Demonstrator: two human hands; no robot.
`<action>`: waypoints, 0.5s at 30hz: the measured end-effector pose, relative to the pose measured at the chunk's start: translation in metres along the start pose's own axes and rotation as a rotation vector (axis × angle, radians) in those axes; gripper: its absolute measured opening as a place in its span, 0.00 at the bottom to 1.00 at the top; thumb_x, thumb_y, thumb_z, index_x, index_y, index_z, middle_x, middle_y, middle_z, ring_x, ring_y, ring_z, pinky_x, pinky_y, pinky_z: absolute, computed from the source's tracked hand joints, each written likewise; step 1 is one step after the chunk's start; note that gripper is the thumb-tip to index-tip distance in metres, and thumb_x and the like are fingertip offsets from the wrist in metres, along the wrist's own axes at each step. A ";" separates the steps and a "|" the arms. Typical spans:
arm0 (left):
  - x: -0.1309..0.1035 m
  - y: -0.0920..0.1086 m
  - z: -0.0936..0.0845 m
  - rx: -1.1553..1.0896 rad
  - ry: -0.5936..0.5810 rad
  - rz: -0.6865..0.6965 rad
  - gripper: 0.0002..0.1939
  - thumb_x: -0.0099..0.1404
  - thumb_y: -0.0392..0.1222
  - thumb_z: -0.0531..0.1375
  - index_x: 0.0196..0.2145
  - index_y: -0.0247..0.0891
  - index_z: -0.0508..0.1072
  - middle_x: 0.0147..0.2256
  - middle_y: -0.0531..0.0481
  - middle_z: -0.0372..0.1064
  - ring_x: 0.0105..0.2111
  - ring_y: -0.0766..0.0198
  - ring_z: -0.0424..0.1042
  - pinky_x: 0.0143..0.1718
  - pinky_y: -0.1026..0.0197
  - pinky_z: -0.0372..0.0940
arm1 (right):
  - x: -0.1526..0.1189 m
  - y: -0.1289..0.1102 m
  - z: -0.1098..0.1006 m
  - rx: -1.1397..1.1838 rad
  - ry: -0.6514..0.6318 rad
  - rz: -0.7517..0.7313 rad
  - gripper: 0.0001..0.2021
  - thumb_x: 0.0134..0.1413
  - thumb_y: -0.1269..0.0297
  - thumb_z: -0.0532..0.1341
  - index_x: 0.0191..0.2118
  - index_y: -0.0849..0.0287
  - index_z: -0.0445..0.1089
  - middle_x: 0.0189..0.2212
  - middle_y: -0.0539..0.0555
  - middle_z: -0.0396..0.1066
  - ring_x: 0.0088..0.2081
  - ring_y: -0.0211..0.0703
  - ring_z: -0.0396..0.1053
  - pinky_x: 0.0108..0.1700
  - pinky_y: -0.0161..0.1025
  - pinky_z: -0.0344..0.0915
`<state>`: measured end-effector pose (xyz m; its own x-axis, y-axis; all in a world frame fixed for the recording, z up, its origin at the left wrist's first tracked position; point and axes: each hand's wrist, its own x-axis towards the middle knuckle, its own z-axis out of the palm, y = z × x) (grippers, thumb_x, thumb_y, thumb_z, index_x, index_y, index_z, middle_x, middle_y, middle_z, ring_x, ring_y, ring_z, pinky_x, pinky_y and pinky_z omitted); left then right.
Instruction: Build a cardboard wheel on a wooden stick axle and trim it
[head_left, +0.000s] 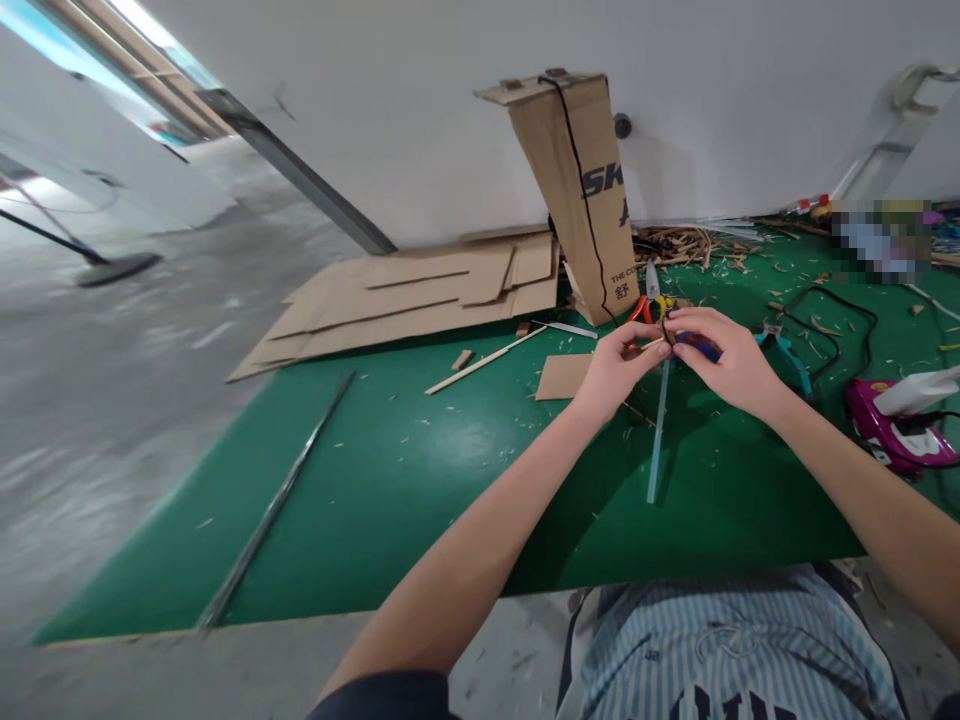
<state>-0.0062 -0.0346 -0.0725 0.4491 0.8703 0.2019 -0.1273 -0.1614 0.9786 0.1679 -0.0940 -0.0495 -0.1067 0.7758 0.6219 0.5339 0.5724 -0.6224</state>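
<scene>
My left hand and my right hand meet over the green table, fingertips pinched together. Between them is a small dark brown piece, mostly covered by the fingers, so its kind is unclear. Something blue shows beneath my right palm; whether it is held I cannot tell. Just past the fingers are scissors with orange handles and a yellow-handled tool with a grey metal head. A translucent glue stick lies below the hands, towards me. Left of them rests a cardboard square.
A tall cardboard box with a black cord stands against the wall. Flat cardboard sheets lie left of it, a thin wooden stick in front. Brown scraps are heaped behind. At right sit a magenta device and black cable.
</scene>
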 end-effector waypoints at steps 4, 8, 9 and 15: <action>0.000 -0.002 -0.001 0.045 0.000 0.093 0.14 0.57 0.46 0.70 0.36 0.36 0.73 0.36 0.51 0.76 0.37 0.67 0.76 0.44 0.60 0.72 | 0.000 0.000 -0.001 0.033 -0.032 0.055 0.11 0.60 0.68 0.60 0.47 0.53 0.75 0.49 0.55 0.76 0.52 0.48 0.73 0.54 0.50 0.71; 0.000 -0.001 -0.002 0.016 -0.034 0.105 0.18 0.59 0.43 0.68 0.45 0.38 0.71 0.44 0.45 0.78 0.47 0.59 0.78 0.53 0.52 0.72 | 0.001 -0.001 -0.001 0.030 -0.039 0.075 0.11 0.60 0.66 0.60 0.47 0.52 0.74 0.48 0.55 0.77 0.50 0.48 0.74 0.53 0.50 0.72; 0.000 -0.001 -0.001 0.011 -0.043 0.106 0.19 0.59 0.43 0.68 0.47 0.38 0.71 0.46 0.43 0.78 0.49 0.58 0.77 0.54 0.51 0.71 | 0.001 -0.001 -0.001 0.031 -0.041 0.071 0.11 0.60 0.66 0.60 0.47 0.52 0.74 0.48 0.55 0.77 0.51 0.48 0.74 0.53 0.51 0.72; 0.001 -0.002 -0.002 0.040 -0.063 0.094 0.23 0.61 0.47 0.67 0.51 0.37 0.73 0.52 0.39 0.76 0.54 0.53 0.75 0.59 0.46 0.69 | -0.001 -0.001 -0.003 0.022 -0.089 0.047 0.15 0.60 0.71 0.58 0.51 0.54 0.73 0.56 0.58 0.72 0.57 0.50 0.70 0.54 0.50 0.72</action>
<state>-0.0069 -0.0327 -0.0744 0.4917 0.8199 0.2932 -0.1365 -0.2600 0.9559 0.1696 -0.0959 -0.0482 -0.1566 0.8220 0.5475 0.5214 0.5396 -0.6610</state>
